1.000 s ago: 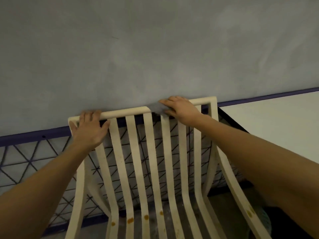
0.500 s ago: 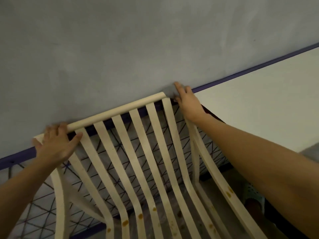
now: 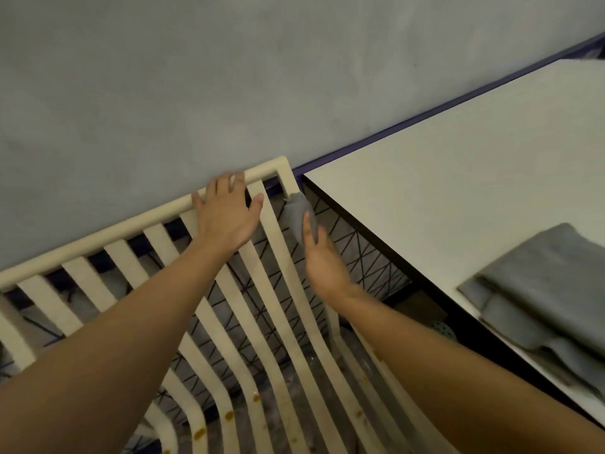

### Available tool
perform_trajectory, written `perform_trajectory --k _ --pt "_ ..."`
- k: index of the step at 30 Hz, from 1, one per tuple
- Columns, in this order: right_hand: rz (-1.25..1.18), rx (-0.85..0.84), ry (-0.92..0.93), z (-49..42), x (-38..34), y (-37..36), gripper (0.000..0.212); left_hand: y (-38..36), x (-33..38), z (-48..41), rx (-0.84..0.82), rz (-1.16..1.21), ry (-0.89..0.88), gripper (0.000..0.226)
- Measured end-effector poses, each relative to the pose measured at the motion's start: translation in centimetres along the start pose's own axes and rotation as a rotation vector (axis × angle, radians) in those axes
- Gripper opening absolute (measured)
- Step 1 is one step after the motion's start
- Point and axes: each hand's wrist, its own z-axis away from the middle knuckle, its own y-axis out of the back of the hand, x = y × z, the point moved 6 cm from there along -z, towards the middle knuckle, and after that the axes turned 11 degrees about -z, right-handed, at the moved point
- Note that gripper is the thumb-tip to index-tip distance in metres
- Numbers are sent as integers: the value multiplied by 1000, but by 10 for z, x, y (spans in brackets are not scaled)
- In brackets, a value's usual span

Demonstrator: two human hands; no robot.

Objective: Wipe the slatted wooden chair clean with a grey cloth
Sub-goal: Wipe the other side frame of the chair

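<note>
Right hand [image 3: 322,257]: grips our grey cloth [image 3: 299,213] at the top-right corner of the chair [image 3: 147,221]; side rail [image 3: 287,180] runs toward us.
Left hand [image 3: 226,214]: flat, bracing.

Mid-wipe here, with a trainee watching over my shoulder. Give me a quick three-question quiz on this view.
1. True or false: the left hand holds the grey cloth.
2. Where does the folded pile of grey cloths lie? A: on the white table. B: on the seat of the chair. C: on the floor.
3. What marks show low on the chair's back?

Key
1. False: the right hand has the cloth in its grip, while the left hand rests flat on the chair.
2. A.
3. The orange stains.
</note>
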Motion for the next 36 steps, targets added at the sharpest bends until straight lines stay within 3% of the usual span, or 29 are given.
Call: perform_trajectory --k 6,13,20,22,24,27,30,36 --pt "159 -9 -5 -14 -13 5 95 -4 3 -6 4 -11 25 62" --pt "88 75 34 -66 -56 26 96 0 3 -7 16 -3 12 64" --pt "-85 8 1 -42 -37 17 96 -3 1 -6 37 -17 3 65" --pt "-280 6 -42 -37 -32 20 87 -5 2 -4 30 -8 5 65" --pt "-510 75 -128 -44 -33 28 63 -5 2 -4 27 5 24 65" --pt "-811 158 -373 -67 -35 34 49 -3 4 -4 19 10 28 65" --pt "-779 181 -426 -81 -32 33 47 -4 7 -3 25 16 19 65" --pt "-637 213 -222 -79 -28 27 43 -10 4 -4 57 18 41 66"
